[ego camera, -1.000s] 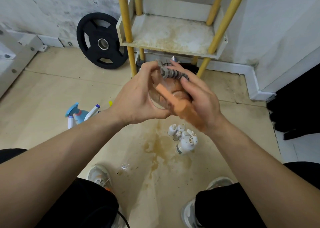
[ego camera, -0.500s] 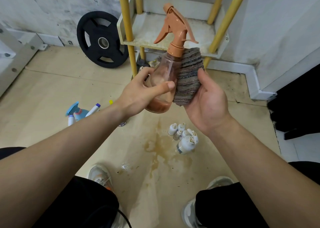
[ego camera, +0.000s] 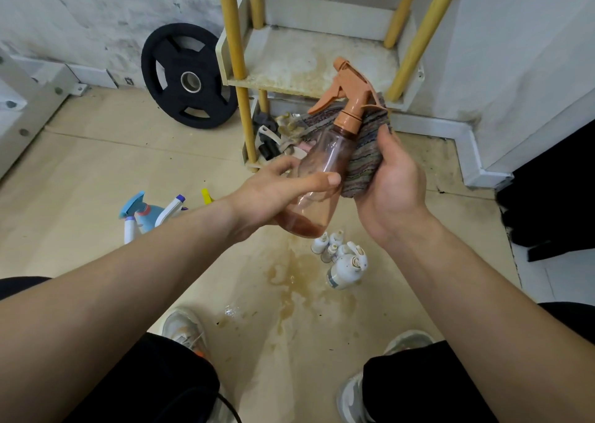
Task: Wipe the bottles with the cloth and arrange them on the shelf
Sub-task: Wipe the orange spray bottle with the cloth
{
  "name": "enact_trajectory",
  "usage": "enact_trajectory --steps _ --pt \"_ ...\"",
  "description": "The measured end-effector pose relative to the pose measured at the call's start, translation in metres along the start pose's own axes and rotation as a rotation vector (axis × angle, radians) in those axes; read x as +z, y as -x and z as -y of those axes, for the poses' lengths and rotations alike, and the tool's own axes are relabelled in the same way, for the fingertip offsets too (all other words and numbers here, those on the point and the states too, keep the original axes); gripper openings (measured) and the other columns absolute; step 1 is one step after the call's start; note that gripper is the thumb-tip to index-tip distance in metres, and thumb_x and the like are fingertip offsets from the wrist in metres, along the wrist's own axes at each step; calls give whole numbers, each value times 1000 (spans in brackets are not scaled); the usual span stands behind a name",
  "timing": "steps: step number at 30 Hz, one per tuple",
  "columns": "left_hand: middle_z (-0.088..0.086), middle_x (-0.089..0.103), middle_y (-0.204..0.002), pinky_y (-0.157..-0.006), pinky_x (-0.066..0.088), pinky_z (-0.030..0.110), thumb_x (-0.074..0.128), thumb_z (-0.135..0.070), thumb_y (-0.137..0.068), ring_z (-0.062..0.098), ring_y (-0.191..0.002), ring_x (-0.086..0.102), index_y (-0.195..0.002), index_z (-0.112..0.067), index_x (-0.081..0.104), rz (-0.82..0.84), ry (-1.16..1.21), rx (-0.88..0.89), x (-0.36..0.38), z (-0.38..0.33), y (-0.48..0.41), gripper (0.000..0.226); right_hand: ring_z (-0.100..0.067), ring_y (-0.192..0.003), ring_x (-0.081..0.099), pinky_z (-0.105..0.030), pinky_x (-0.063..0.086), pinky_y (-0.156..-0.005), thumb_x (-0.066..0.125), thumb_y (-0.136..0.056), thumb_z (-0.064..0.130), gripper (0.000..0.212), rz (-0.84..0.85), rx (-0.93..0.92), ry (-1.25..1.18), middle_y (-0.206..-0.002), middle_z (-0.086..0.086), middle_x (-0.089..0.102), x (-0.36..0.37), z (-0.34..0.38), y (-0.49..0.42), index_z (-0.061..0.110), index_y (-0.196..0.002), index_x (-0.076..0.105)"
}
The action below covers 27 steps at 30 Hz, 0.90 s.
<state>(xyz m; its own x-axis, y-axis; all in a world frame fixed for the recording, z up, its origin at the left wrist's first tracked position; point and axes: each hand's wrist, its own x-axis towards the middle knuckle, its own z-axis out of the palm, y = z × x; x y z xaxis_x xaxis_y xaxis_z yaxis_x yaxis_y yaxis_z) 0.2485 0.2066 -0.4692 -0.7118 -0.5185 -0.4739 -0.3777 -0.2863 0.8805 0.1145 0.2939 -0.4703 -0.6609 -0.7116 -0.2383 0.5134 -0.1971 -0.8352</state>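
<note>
My left hand (ego camera: pixel 273 194) grips a clear brown spray bottle (ego camera: pixel 318 168) with an orange trigger head, tilted to the right, a little brown liquid at its base. My right hand (ego camera: pixel 391 184) holds a striped grey cloth (ego camera: pixel 365 155) against the bottle's right side. The dirty white shelf (ego camera: pixel 309 65) with yellow posts stands just beyond, its lower board bare. A cluster of small white bottles (ego camera: pixel 343 260) stands on the floor under my hands. Blue and white spray bottles (ego camera: pixel 146 213) lie on the floor at the left.
A black weight plate (ego camera: pixel 188 76) leans on the wall left of the shelf. Rags and small items (ego camera: pixel 280 134) lie under the shelf. Brown stains (ego camera: pixel 289 281) mark the floor between my shoes (ego camera: pixel 186 329). A dark object (ego camera: pixel 553 194) stands at the right.
The bottle went from lying across my hands to upright, then tilted right and lower. The cloth moved from over the bottle to its right side.
</note>
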Motion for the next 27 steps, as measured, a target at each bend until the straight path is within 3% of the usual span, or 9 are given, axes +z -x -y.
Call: enact_trajectory --steps 3,5,7,10,14,19,21,23,27 --pt "9 75 -112 -71 60 37 86 -48 -65 30 -95 75 -120 -22 65 62 31 -45 -3 2 -1 64 -43 -134 52 -62 36 -116 28 -105 47 63 71 34 -38 -143 -27 55 -1 10 0 4 -145 50" --pt "11 73 -117 -79 62 42 89 -48 -66 32 -103 73 -121 -23 67 99 48 -46 -7 2 -2 64 -44 -136 50 -60 35 -117 20 -108 39 61 106 85 -86 -145 -28 53 -3 15 1 1 -147 45" --pt "12 73 -118 -89 60 46 83 -52 -64 30 -105 73 -124 -20 66 144 36 -30 -10 1 -2 71 -41 -127 58 -56 41 -113 27 -105 22 49 164 107 -86 -136 -25 60 -4 17 2 0 -142 50" --pt "11 75 -112 -88 60 43 81 -52 -60 26 -99 74 -124 -15 65 188 18 -37 -12 -1 0 75 -30 -106 66 -46 51 -100 35 -102 6 37 222 97 -29 -115 -14 69 -4 16 3 14 -125 62" --pt "14 75 -113 -87 61 46 89 -47 -62 31 -102 74 -119 -15 67 125 1 -65 -8 1 2 69 -38 -129 58 -53 47 -110 35 -108 9 38 230 92 19 -139 -20 60 -4 11 4 16 -137 58" --pt "2 79 -97 -66 60 31 87 -47 -58 18 -82 76 -116 -20 68 0 -32 -47 1 1 5 67 -29 -123 64 -48 52 -104 41 -109 14 38 166 8 205 -137 -13 64 -1 2 3 11 -146 48" --pt "-4 78 -101 -77 61 34 93 -55 -50 15 -89 75 -119 -25 66 -66 -80 -29 5 6 1 79 -29 -121 65 -50 52 -104 44 -108 12 36 132 -26 228 -134 -12 66 0 1 1 8 -143 50" --pt "-9 77 -103 -84 60 36 93 -56 -50 12 -93 75 -114 -31 66 -99 -72 -12 9 9 0 74 -31 -114 68 -49 55 -100 43 -107 10 34 119 -21 204 -127 -14 68 1 3 -1 3 -139 52" --pt "4 74 -115 -96 57 49 83 -51 -66 27 -103 72 -129 -19 63 89 122 -87 8 9 1 73 -34 -113 68 -50 55 -100 43 -107 7 33 150 9 105 -123 -20 68 1 14 -3 -2 -137 53"
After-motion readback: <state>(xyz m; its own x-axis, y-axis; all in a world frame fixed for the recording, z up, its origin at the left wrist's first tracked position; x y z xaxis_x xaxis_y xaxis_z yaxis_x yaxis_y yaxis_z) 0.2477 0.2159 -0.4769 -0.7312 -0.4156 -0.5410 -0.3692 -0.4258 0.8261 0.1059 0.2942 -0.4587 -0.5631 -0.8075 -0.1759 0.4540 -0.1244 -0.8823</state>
